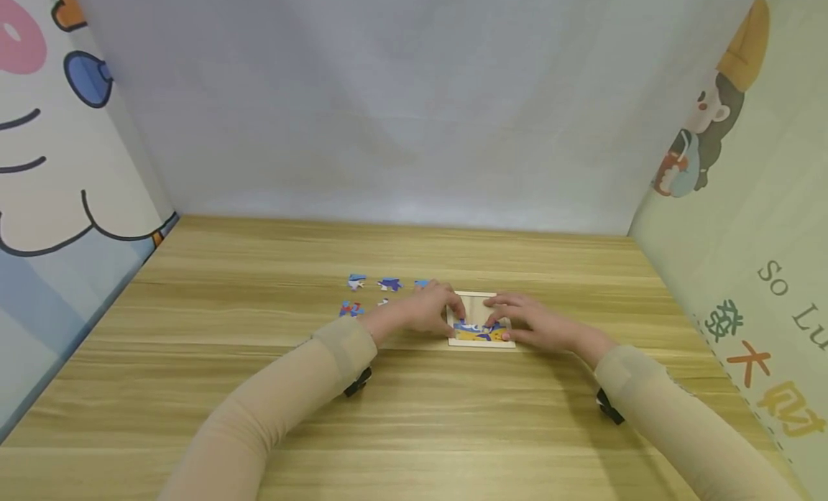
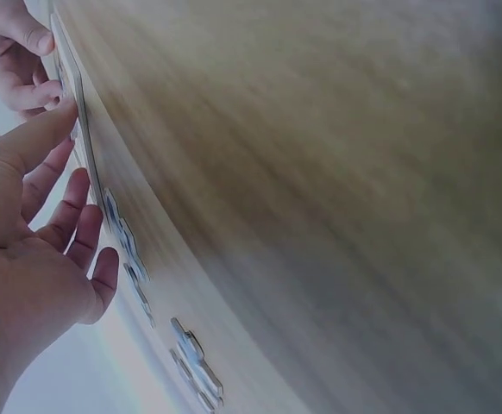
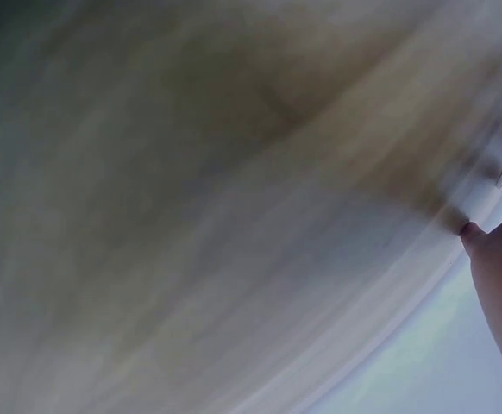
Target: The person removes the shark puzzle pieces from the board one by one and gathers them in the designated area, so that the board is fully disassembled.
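Partly filled wooden tray (image 1: 481, 344), blue-and-yellow puzzle pieces (image 1: 477, 336) inside (near side).

A broad tabletop of yellow-brown wood grain (image 1: 414, 429), its streaks running from side to side, carries a shallow rectangular pale-wood tray (image 1: 481, 344). To the tray's left, loose flat jigsaw pieces lie directly on the wood. In the farther row are a blue-and-grey piece (image 1: 356, 279), a dark-blue-and-white piece (image 1: 390, 284) and a partly hidden light-blue piece (image 1: 421, 282); nearer lie a red-and-blue piece (image 1: 351, 310) and a mostly hidden whitish piece (image 1: 384, 301).
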Available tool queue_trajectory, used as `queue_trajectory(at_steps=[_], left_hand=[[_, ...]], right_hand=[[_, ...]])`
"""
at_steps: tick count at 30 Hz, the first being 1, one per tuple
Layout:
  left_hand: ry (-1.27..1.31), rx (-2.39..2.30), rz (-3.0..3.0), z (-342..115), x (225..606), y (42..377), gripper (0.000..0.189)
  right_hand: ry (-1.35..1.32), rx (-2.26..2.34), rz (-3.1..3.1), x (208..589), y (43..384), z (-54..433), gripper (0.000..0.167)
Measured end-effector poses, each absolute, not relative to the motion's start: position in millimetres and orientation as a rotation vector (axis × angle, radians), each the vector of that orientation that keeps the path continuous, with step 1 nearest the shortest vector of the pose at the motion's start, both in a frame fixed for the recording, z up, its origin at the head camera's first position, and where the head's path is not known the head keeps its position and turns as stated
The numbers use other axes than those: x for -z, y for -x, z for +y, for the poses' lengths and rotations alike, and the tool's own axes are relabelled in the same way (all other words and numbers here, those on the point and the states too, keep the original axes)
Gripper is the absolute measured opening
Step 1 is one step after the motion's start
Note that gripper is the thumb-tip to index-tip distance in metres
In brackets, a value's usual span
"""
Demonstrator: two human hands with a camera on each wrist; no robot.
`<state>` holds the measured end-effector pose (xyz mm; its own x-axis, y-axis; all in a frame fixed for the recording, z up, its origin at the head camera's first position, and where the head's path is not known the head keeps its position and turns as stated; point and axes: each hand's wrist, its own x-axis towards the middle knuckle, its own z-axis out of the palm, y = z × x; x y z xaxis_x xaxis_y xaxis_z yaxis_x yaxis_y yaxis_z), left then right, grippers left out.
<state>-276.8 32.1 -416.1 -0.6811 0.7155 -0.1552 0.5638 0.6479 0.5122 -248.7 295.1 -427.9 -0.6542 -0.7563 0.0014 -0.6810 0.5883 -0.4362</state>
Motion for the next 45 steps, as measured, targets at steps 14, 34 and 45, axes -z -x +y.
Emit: queue_trajectory(at_steps=[14, 34, 45], left_hand=[[-1.115, -0.854, 2.387, 31.9, 417.4, 279.6, 0.024], [-1.049, -0.993, 2.376, 19.9, 393.1, 274.2, 0.019], [-1.082, -0.97, 2.392, -5.4, 370.2, 273.2, 0.021]], right_hand=[[1.229, 0.636, 2.616, 426.6, 248.0, 294.9, 0.024], [1.274, 0.642, 2.615, 426.3, 245.9, 293.8, 0.024], [1.241, 0.656, 2.613, 424.2, 244.3, 292.1, 0.023]])
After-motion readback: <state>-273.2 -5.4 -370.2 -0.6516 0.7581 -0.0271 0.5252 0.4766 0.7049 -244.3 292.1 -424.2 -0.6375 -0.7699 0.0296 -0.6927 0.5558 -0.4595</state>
